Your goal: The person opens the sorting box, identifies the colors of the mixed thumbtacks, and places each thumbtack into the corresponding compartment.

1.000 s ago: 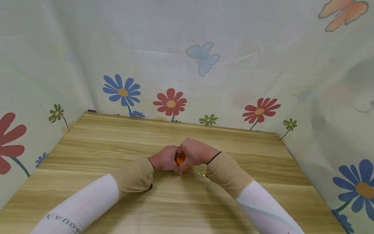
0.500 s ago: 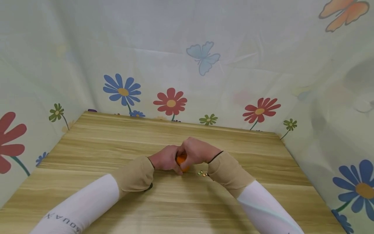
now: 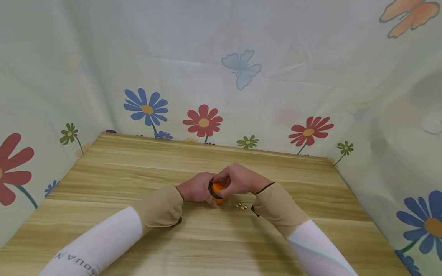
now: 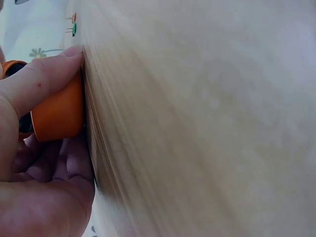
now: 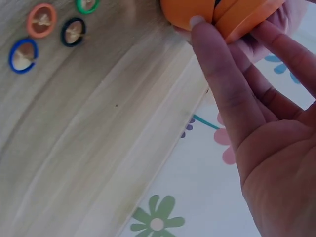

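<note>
My left hand (image 3: 197, 187) grips a small round orange container (image 4: 60, 112), whose base stands on the wooden tabletop. A dark band shows at the container's upper part. Thumb and fingers of my right hand (image 3: 243, 180) pinch its orange lid (image 5: 249, 19), which sits tilted over the base with a dark gap between them. To the right of the container lie several small pieces with coloured rims and pale centres, among them an orange-rimmed piece (image 5: 41, 20), a blue-rimmed piece (image 5: 23, 56) and a black-rimmed piece (image 5: 73, 32).
The wood-grain table (image 3: 138, 161) ends at a pale cloth backdrop (image 3: 193, 34) printed with flowers and butterflies. This cloth rises behind the table and along both sides. White and tan sleeves cover both forearms.
My right hand has shifted slightly right with the lid, and the container's dark band now shows between lid and base. My left hand stays almost where it was. More of the small pieces shows.
</note>
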`<state>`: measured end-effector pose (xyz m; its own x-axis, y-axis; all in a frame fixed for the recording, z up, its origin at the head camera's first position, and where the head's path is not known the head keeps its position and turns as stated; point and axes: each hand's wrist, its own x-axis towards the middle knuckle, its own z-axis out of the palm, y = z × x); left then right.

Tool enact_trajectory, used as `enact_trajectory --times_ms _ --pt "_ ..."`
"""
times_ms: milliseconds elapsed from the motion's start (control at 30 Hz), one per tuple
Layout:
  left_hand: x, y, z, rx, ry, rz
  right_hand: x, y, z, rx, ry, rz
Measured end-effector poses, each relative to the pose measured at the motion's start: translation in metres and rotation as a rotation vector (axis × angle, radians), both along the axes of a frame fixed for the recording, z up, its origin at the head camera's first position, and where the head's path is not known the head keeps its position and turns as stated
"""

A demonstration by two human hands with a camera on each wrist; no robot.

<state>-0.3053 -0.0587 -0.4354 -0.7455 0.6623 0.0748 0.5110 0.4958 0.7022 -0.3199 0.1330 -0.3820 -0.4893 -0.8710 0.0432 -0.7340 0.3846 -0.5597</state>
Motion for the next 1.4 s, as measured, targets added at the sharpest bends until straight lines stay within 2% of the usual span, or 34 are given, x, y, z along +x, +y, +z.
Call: enact_trajectory --times_ms 233,433,667,867,1000,1100,1400 --pt "-0.002 0.001 -0.003 -0.008 -0.027 0.014 -0.001 0.012 -0.005 -0.063 -0.058 -0.032" --pt "-0.004 0.002 -0.004 -0.026 -0.010 0.012 -0.002 0.017 -0.008 -0.097 -0.118 -0.062" --pt "-0.003 0.003 -0.003 0.002 -0.034 -0.003 -0.005 0.026 -0.014 -0.165 -0.176 -0.105" --pt "-0.004 0.003 -0.003 -0.015 -0.050 0.020 -0.005 0.030 -0.008 -0.226 -0.189 -0.112" --pt "-0.003 0.003 0.001 -0.018 -0.052 0.018 -0.007 0.035 -0.007 -0.235 -0.122 -0.120" --pt "-0.002 0.003 0.002 -0.005 -0.057 0.014 -0.013 0.041 -0.014 -0.242 -0.057 -0.150" --pt "0.000 0.003 0.002 0.021 -0.067 0.006 -0.015 0.056 -0.023 -0.215 0.045 -0.322"
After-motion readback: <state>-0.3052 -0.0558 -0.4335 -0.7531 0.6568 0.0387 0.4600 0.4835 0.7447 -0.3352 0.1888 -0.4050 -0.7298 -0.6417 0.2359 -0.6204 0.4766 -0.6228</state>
